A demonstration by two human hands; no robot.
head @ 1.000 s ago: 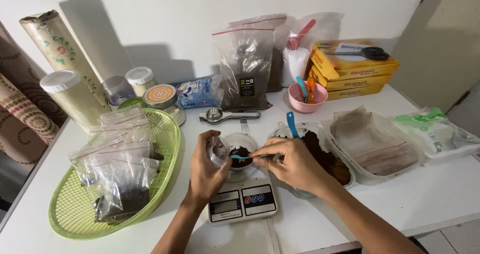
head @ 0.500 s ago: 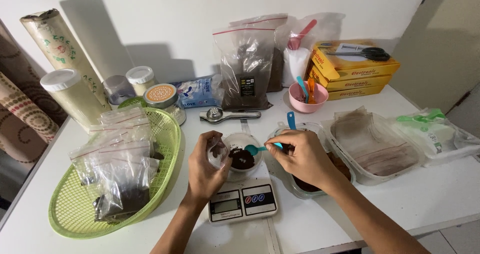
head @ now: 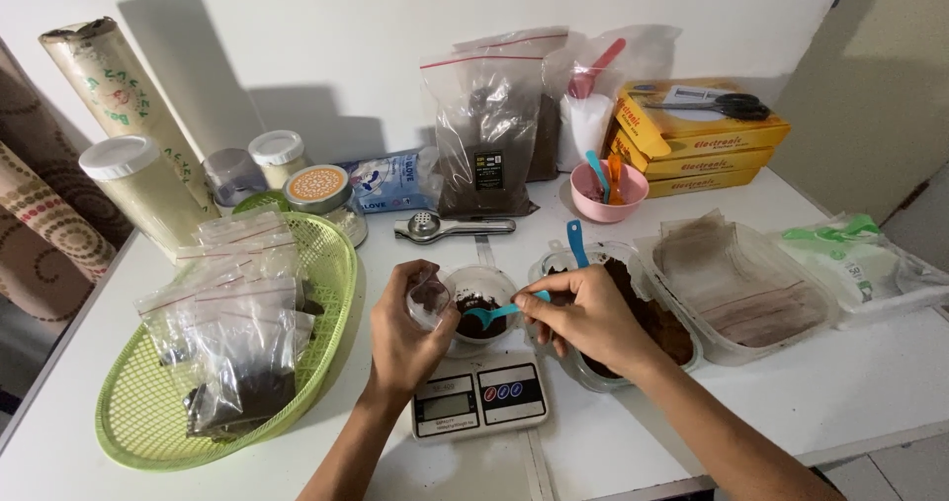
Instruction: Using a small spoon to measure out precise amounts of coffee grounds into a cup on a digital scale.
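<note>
Near frame centre, our right hand (head: 583, 315) is returning the blue spoon (head: 494, 312), pinched in its grip, over the small cup (head: 478, 308) on the scale (head: 479, 394); half a second ago it hovered rightward; our left hand (head: 410, 331) is gripping the cup rim; dosing is continuing.

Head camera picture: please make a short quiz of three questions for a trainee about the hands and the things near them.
1. True or false: the right hand holds a blue spoon over the small cup.
2. What does the cup stand on?
A. green basket
B. digital scale
C. yellow boxes
3. What fills the bags in the green basket?

Key:
1. True.
2. B, the digital scale; the left hand grips the cup.
3. Dark brown powder.
</note>
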